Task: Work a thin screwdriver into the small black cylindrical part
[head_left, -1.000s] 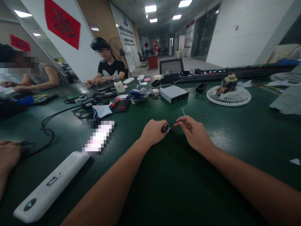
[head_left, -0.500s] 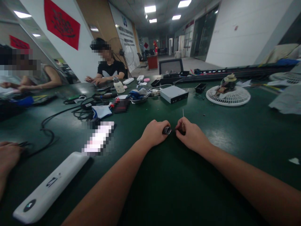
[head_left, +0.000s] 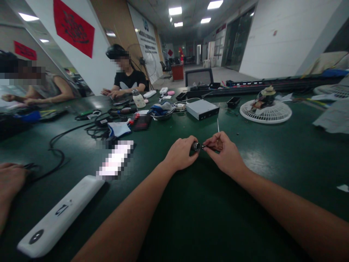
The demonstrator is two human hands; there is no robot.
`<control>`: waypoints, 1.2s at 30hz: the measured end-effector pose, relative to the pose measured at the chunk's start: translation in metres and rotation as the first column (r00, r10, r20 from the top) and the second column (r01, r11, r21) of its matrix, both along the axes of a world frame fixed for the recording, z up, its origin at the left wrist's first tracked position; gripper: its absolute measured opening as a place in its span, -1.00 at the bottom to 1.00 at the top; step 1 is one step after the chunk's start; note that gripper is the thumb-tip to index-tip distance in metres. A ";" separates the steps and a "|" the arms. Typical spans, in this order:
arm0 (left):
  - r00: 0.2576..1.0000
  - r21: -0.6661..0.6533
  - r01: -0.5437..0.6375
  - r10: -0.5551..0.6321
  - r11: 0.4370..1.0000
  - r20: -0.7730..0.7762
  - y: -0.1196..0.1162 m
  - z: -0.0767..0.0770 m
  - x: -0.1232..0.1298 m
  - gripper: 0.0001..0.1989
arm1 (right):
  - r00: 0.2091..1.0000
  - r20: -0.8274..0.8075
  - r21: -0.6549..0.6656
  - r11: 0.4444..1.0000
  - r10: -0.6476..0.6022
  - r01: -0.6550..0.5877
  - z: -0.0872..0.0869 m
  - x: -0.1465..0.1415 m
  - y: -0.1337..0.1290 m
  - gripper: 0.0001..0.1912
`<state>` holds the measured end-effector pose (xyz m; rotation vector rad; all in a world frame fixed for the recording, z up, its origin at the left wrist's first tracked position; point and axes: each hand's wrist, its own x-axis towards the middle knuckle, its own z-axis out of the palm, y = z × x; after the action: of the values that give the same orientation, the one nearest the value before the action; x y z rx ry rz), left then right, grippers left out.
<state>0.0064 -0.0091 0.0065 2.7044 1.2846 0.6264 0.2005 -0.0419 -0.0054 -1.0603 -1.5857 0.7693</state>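
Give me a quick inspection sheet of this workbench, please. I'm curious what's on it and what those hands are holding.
Surface: dark green bench mat, with light glare.
Job's things: small metal connector; small brown piece, with a thin pale rod rising beside it.
Hands: left hand grips the connector; right hand pinches the brown piece close to it.
Clutter: silver metal box, white fan guard, long white bar.
Cables: black cable looping left of the hands.
Surroundings: seated co-worker across the bench, red banner on the wall.
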 end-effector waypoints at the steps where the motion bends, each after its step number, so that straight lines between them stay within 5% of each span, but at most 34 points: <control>1: 1.000 0.001 0.001 -0.001 1.000 -0.002 0.001 0.000 0.000 -0.78 | 1.000 0.015 0.009 1.000 -0.006 0.006 0.001 0.000 -0.001 -0.71; 16: 0.981 0.084 0.188 -0.183 0.978 -0.065 0.004 -0.004 -0.003 -0.77 | 0.973 0.210 0.071 0.994 -0.094 0.080 0.007 0.001 -0.005 -0.69; 31: 0.965 0.081 0.225 -0.211 0.971 -0.153 0.004 -0.003 -0.002 -0.79 | 0.940 0.327 -0.009 0.994 -0.099 0.108 0.004 0.002 -0.003 -0.70; 36: 0.986 0.109 0.154 -0.145 0.982 -0.084 0.003 -0.005 -0.001 -0.78 | 0.929 0.358 0.035 0.995 -0.096 0.090 0.003 0.001 -0.004 -0.88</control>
<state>0.0055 -0.0057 0.0013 2.9110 1.0775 0.6043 0.2012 -0.0455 -0.0027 -1.3088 -1.8290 0.5132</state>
